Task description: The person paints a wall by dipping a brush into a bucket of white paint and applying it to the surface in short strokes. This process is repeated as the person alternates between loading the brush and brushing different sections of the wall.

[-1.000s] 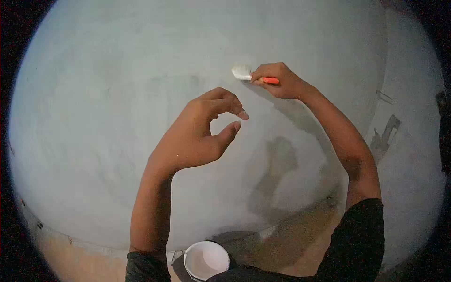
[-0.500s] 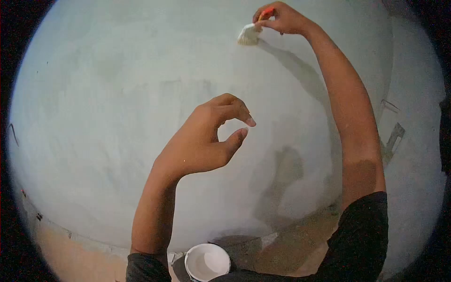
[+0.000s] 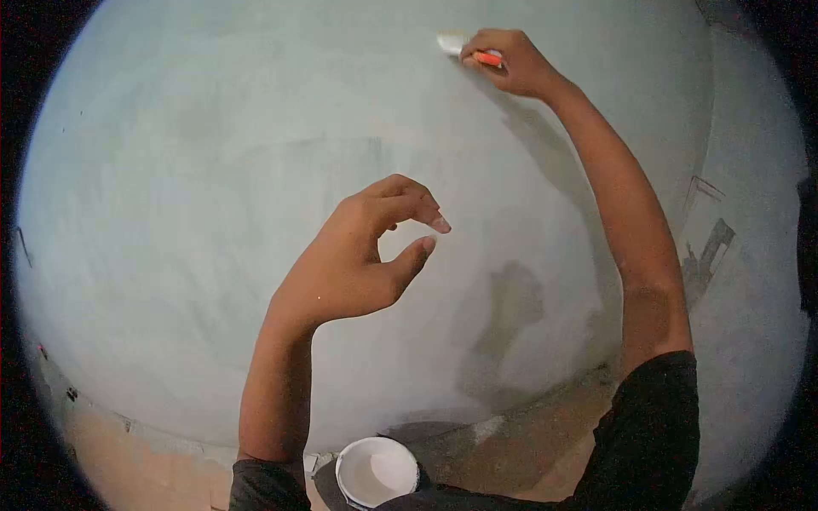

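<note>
Up high on the pale wall (image 3: 213, 213), my right hand (image 3: 516, 65) grips a paintbrush (image 3: 452, 43) by its orange-red handle. The brush has light bristles that point left and touch or nearly touch the wall. My left hand (image 3: 358, 247) is raised in mid-view with the fingers curved and the thumb apart from them; a gap shows between the tips and nothing is in it. Below stands a white bucket (image 3: 342, 477), with whitish contents at its bottom.
Brown floor (image 3: 545, 451) runs along the foot of the wall. To the right, a second wall (image 3: 754, 255) meets the first at a corner, with a dark grey patch (image 3: 711, 251) near it. Shadows of my arm and head fall on the wall.
My right hand has turned the paintbrush from bristles down to bristles pointing left, and the bristles are higher. My left hand has shifted slightly left in view.
</note>
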Demonstrator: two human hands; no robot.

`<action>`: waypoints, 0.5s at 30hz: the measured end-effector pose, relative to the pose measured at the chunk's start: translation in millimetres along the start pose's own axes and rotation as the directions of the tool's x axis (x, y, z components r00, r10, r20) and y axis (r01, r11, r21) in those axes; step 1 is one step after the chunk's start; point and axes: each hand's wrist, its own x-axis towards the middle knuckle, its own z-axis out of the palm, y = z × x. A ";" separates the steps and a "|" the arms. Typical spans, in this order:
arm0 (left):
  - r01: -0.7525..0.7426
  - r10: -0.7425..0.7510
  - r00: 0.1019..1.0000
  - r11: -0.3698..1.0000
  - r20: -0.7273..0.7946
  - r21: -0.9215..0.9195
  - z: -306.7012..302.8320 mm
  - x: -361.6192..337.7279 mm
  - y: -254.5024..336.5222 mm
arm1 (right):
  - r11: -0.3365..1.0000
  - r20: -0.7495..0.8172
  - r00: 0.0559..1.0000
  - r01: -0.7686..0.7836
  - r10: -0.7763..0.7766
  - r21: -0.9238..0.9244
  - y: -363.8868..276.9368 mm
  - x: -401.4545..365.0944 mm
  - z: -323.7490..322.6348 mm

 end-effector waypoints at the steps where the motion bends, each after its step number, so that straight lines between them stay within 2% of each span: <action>1: 0.000 0.000 1.000 1.000 0.007 -0.012 -3.5 7.7 -3.5 | 0.986 0.059 0.992 -0.115 0.109 0.117 -1.0 -2.2 0.8; 5: 0.003 -0.003 1.000 1.000 0.007 -0.016 -28.8 37.8 0.3 | 0.971 0.122 0.991 -0.088 0.062 0.222 7.0 1.1 0.0; 7: 0.002 -0.002 1.000 1.000 0.007 -0.010 -45.8 50.0 10.2 | 0.928 0.230 0.972 -0.123 0.041 0.352 8.9 7.3 -2.9; 8: 0.002 -0.002 1.000 1.000 0.008 -0.003 -54.8 55.2 16.2 | 0.928 0.232 0.972 -0.123 0.042 0.350 6.1 9.4 -4.7; 10: -0.015 0.015 1.000 1.000 0.003 -0.003 -72.8 63.0 28.9 | 0.893 0.358 0.932 -0.210 0.060 0.398 -6.8 14.5 -10.6; 15: 0.005 -0.005 1.000 0.998 0.013 -0.057 -108.4 72.1 65.5 | 0.830 0.454 0.882 -0.346 0.128 0.437 -22.9 34.9 -40.3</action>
